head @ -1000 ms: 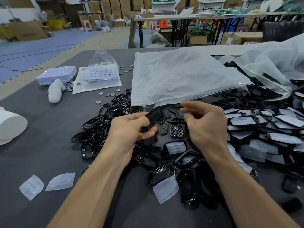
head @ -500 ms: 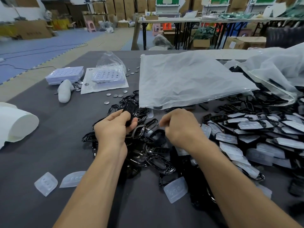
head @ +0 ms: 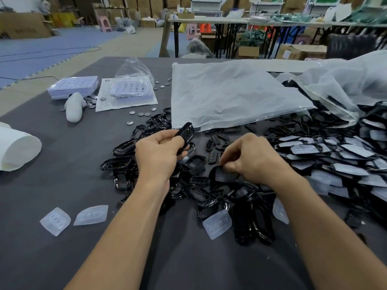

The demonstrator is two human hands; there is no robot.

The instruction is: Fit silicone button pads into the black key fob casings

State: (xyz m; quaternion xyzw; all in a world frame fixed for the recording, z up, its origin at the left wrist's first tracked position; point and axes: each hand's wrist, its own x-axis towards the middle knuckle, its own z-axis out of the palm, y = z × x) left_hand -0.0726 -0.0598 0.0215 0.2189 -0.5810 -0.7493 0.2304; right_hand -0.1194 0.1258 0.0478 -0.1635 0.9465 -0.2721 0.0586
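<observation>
My left hand grips a glossy black key fob casing, which sticks up and to the right above my fingers. My right hand is curled low over the heap and pinches a dark casing piece at its upper edge. Whether a pad sits in that piece I cannot tell. Several empty black casings lie heaped around both hands. Clear silicone button pads lie loose on the grey table: two at the front left and one in front of the heap.
A big heap of casings with pads in them fills the right side. A white plastic bag lies behind the hands. Trays of button cells, loose cells and a white roll are on the left.
My hands have moved apart. The left one still holds the black casing, now raised higher. The right one has dropped onto the heap and taken hold of a dark piece.
</observation>
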